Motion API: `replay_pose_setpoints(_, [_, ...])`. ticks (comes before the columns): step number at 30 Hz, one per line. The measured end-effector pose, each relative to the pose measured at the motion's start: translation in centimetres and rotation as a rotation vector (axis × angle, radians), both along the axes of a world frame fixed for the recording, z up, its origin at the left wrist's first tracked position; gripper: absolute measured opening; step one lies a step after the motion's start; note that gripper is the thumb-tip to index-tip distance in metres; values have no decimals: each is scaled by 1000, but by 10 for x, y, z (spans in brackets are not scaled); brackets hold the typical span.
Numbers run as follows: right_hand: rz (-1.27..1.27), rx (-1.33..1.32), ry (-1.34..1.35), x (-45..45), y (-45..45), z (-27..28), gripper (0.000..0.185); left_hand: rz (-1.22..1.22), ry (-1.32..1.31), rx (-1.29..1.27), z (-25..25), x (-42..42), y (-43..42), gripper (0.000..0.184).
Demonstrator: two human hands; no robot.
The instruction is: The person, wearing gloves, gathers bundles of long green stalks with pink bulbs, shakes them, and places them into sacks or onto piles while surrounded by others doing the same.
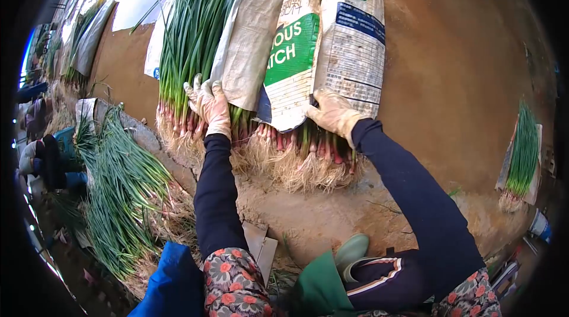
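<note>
While the gloved left hand (209,106) lies spread at ten o'clock on the onions (192,44), beside a plain sack (252,38), the right hand (333,113) at two o'clock touches a blue-banded sack (357,38); whether it grips, I cannot tell. Roots (308,167) stick out toward six o'clock.

Whitish gloves (336,117) are worn on both the left hand (210,103) and the right hand (332,112). Plain sleeves (216,201) of dark navy are seen, and above them a dark garment (234,284) is printed with coral flowers. Dark trousers (388,294) are striped in white and brownish; a greyish-green boot (351,250) is partly shown.
</note>
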State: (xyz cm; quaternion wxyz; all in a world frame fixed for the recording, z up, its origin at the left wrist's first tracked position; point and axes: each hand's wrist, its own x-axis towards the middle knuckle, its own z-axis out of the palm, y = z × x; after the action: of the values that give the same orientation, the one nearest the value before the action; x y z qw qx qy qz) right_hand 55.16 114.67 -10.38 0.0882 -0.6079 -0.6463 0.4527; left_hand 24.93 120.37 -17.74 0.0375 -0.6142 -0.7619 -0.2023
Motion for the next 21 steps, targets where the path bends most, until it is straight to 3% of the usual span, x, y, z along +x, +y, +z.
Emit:
replay_pose_setpoints(2, [76,-5,58,15,-10,3,40,-13,29,-5,-4,-4,1,33])
replay_pose_setpoints(4, [124,223,172,31,-31,6,41,-11,47,-11,-6,-5,4,33])
replay_pose_setpoints(5, [102,85,243,39,-39,22,41,3,50,-43,-3,-3,5,34])
replay_pose_setpoints(6, [71,169,371,48,-54,23,45,15,60,-73,1,-1,5,35])
replay_pose_setpoints(8, [78,329,291,75,-91,33,49,-34,54,-120,5,-2,2,39])
replay_pose_setpoints(10, [29,386,201,119,-133,38,51,-65,309,-214,-16,-26,13,41])
replay_pose_setpoints(11, [-37,351,190,138,-160,29,50,-106,480,-222,-41,-59,20,57])
replay_pose_setpoints(12, [-133,302,151,162,-202,15,49,-165,341,-315,-40,-65,18,59])
replay_pose_setpoints(13, [-238,227,127,180,-251,1,44,-211,-67,-445,-32,-62,11,62])
replay_pose_setpoints(14, [-356,142,121,188,-295,-11,40,-123,-662,-608,-23,-65,3,64])
replay_pose_setpoints(15, [-420,122,122,195,-338,-35,31,-46,-951,-761,-21,-41,3,68])
replay_pose_setpoints(17, [-461,-166,-74,217,-414,-17,28,-224,-764,-872,-17,22,-20,65])
replay_pose_setpoints(21, [-810,-100,-257,231,-574,-23,20,-696,-262,-899,28,171,-95,61])
